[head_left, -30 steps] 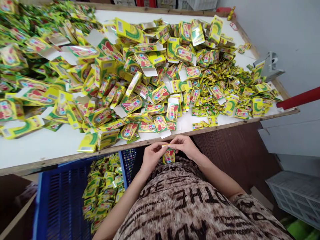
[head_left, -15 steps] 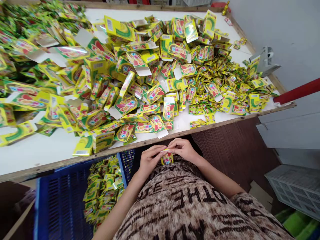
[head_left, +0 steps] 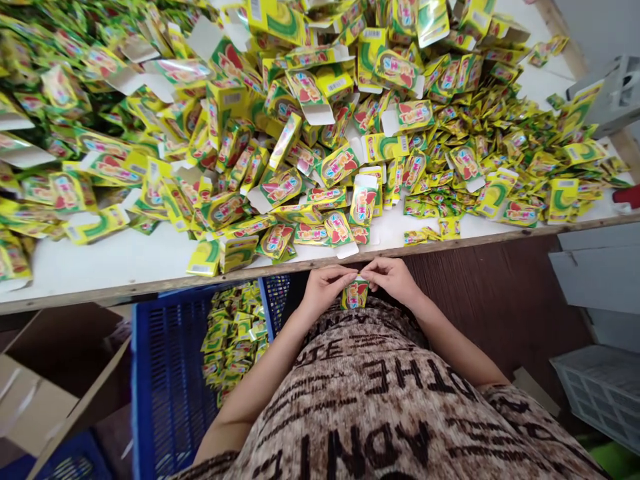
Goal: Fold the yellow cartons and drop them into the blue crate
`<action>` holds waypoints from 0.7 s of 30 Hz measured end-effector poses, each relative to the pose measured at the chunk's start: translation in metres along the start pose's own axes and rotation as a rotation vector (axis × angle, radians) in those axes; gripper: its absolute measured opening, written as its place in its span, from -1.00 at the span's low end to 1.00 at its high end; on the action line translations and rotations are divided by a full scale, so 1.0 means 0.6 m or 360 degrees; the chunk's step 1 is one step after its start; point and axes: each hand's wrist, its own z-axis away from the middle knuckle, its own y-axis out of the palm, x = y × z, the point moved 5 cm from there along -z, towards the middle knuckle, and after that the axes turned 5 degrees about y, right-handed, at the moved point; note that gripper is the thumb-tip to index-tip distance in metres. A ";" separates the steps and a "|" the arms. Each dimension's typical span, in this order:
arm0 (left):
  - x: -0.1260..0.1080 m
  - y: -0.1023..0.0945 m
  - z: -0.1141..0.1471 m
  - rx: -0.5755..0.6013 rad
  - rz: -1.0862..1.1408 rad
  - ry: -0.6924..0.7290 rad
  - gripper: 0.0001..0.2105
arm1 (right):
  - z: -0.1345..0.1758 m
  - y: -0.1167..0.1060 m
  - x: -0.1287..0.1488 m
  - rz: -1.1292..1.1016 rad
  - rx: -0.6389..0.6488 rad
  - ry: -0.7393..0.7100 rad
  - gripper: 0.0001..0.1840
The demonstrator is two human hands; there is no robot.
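A small yellow and green candy box (head_left: 356,294) is held upright close to my body, just below the table's front edge. My left hand (head_left: 325,288) pinches its upper left corner between thumb and fingers. At the upper right corner, the fingertips of my right hand (head_left: 393,277) are closed on the same box. Both sets of fingertips nearly meet over its top, so the flap there is mostly hidden. On the table (head_left: 95,267) ahead lies a big heap of similar boxes (head_left: 280,187), many with white end flaps sticking out.
Small wrapped sachets (head_left: 480,143) are piled at the table's right side. Below the table on the left stands a blue crate (head_left: 160,373) with many small yellow packets (head_left: 235,340). An open cardboard box (head_left: 45,393) is farther left. A grey plastic crate (head_left: 600,387) sits at lower right.
The view has shifted left and tilted down. My fingers have moved along the box's top edge, and the white flap seen there before is now hardly visible.
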 end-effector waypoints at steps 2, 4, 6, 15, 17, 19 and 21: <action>0.002 -0.001 -0.001 0.0016 0.0005 0.0020 -0.81 | -0.005 -0.001 -0.003 -0.0002 0.0042 0.0045 -0.64; 0.004 -0.001 -0.002 0.0026 0.0005 0.0026 -0.81 | -0.011 -0.003 -0.003 0.0013 0.0086 0.0072 -0.62; 0.004 -0.001 -0.003 0.0043 0.0002 0.0058 -0.81 | -0.016 -0.004 0.000 0.0053 0.0129 0.0079 -0.61; 0.001 -0.011 0.011 0.0093 -0.0106 0.0365 -0.78 | -0.001 -0.002 0.003 0.0231 0.0191 -0.0207 -0.67; 0.004 -0.011 0.021 0.0135 -0.0162 0.0453 -0.73 | 0.009 0.000 0.000 0.0318 0.0111 -0.0362 -0.74; 0.011 -0.006 0.028 0.0167 -0.0233 0.0500 -0.71 | 0.023 0.007 -0.001 0.0421 0.0044 -0.0564 -0.80; 0.018 0.007 0.032 0.0227 -0.0288 0.0533 -0.75 | 0.040 0.016 0.000 0.0543 0.0023 -0.0753 -0.83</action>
